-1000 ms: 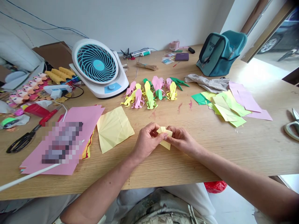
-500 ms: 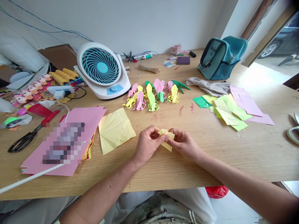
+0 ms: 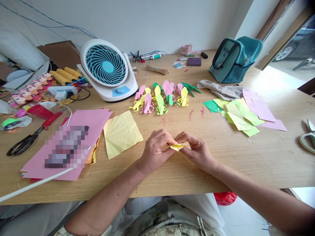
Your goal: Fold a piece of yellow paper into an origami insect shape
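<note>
A small folded yellow paper (image 3: pixel 177 147) is pinched between both hands just above the wooden table (image 3: pixel 246 157), near its front edge. My left hand (image 3: pixel 155 151) grips the paper's left side with closed fingers. My right hand (image 3: pixel 195 149) pinches its right side. The paper now lies almost flat, edge-on to me. A creased yellow sheet (image 3: pixel 121 133) lies on the table to the left of my left hand.
Pink sheets (image 3: pixel 81 131) lie at left beside black-and-red scissors (image 3: pixel 29 139). A white and blue fan (image 3: pixel 107 70) stands behind. Several folded paper figures (image 3: pixel 159 96) sit mid-table. Green, yellow and pink sheets (image 3: pixel 243 113) lie at right, a teal bag (image 3: pixel 233 59) behind them.
Both hands have tipped the yellow paper from facing me to nearly flat and edge-on, and pressed it closer together. The view shifted slightly.
</note>
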Available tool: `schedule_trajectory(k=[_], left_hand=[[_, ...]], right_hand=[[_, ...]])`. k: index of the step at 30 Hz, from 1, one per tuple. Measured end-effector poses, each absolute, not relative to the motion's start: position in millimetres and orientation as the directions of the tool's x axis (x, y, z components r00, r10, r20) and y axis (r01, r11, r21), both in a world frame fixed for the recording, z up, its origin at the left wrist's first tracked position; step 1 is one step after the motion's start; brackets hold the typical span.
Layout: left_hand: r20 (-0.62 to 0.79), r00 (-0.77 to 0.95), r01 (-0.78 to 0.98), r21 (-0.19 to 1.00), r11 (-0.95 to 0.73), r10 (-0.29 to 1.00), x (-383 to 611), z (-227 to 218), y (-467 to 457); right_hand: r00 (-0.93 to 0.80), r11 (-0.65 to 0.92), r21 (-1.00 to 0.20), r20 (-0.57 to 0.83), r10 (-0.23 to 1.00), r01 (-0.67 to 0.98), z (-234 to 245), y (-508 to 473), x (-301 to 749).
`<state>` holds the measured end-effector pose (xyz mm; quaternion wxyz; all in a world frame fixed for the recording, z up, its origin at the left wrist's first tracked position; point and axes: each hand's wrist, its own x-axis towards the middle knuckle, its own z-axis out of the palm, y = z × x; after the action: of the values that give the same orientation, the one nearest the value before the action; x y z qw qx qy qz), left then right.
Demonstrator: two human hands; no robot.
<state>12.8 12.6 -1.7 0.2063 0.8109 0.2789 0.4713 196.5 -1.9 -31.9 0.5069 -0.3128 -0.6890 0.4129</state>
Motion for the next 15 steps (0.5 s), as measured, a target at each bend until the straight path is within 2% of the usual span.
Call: schedule_trajectory(k=[5, 8, 15], left_hand=[[0.716, 0.486, 0.248, 0.437, -0.865, 0.501, 6.3, 0.5, 13.2], [0.720, 0.498, 0.244, 0.419, -0.875, 0.483, 5.5, 1.6, 13.5], [0.750, 0.517, 0.196, 0.366, -0.910, 0.413, 4.2, -0.2, 15.3]], right_hand=[[-0.275, 0.649, -0.743, 0.598, 0.753, 0.161, -28.0, -1.5, 197.3], [-0.285, 0.713, -0.666, 0.655, 0.700, 0.218, -26.4, 0.0, 198.3], [-0.341, 0.779, -0.578, 0.701, 0.626, 0.241, -21.4, 2.5, 202.1]])
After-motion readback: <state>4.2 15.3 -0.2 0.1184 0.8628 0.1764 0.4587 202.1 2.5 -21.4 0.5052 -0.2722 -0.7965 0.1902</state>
